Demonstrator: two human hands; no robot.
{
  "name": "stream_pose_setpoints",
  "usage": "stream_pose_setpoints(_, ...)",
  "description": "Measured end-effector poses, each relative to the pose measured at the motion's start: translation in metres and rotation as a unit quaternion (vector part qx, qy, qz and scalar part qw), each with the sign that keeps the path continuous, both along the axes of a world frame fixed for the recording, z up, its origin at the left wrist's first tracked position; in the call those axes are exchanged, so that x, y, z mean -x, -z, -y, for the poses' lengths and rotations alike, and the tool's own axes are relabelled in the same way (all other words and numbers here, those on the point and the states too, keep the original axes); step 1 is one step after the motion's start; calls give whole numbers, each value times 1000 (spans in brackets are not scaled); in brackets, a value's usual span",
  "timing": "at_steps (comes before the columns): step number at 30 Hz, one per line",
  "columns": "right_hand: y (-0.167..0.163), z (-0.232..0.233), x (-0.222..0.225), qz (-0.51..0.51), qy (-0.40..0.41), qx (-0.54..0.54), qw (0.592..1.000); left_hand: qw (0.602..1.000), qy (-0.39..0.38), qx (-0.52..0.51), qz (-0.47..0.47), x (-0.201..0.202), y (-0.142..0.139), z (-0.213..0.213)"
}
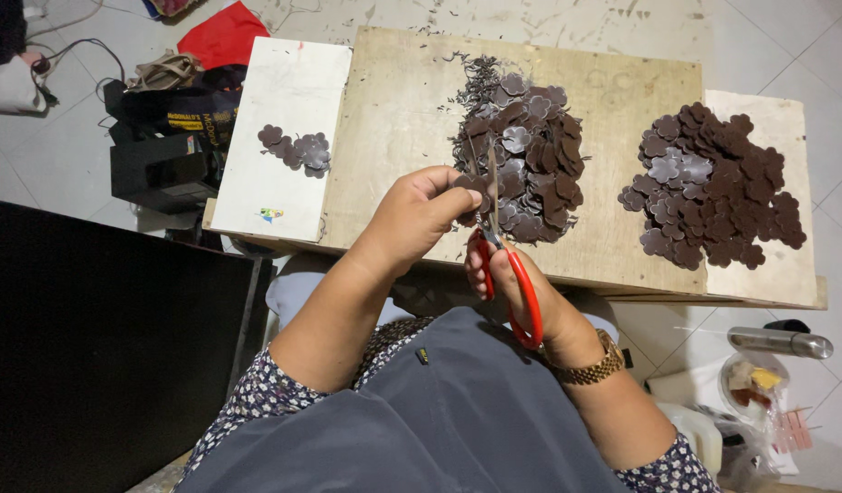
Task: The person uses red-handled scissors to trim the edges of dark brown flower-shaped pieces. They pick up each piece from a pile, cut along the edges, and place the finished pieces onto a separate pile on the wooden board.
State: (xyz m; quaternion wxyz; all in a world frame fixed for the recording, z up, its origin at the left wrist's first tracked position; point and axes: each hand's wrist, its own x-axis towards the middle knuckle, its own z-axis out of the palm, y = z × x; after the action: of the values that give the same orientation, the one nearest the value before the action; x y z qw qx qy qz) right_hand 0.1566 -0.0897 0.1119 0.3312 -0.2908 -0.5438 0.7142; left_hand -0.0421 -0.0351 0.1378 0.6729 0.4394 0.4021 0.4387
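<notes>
Left hand (419, 215) pinches small brown flower-shaped cutout (469, 183) above table's near edge; looks thin, light, floppy, best held by rim. Right hand (521, 297) grip closed through red-handled scissors (505, 265), blades at cutout.

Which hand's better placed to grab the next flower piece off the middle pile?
Probably the left hand: it pinches only a small brown flower piece right beside the middle pile. The right hand is busy with the red-handled scissors.
</notes>
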Motion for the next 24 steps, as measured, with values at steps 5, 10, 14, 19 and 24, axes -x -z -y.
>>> stream_pose_setpoints(5,-7,1,2,1,-8,-28,1000,1000,13,1,-28,-4,-1,2)
stream_pose_setpoints(10,-9,1,-2,15,-18,-46,999,1000,14,-1,-24,-2,-3,2)
stream_pose_setpoints(14,-3,1,-2,-5,-15,-4,1000,1000,15,14,-18,0,-5,2)
stream_pose_setpoints(19,3,2,3,-30,24,17,999,999,11,18,-30,-3,-4,3)
stream_pose_setpoints(24,3,1,5,-32,29,-15,999,999,22,25,-26,-8,-1,4)
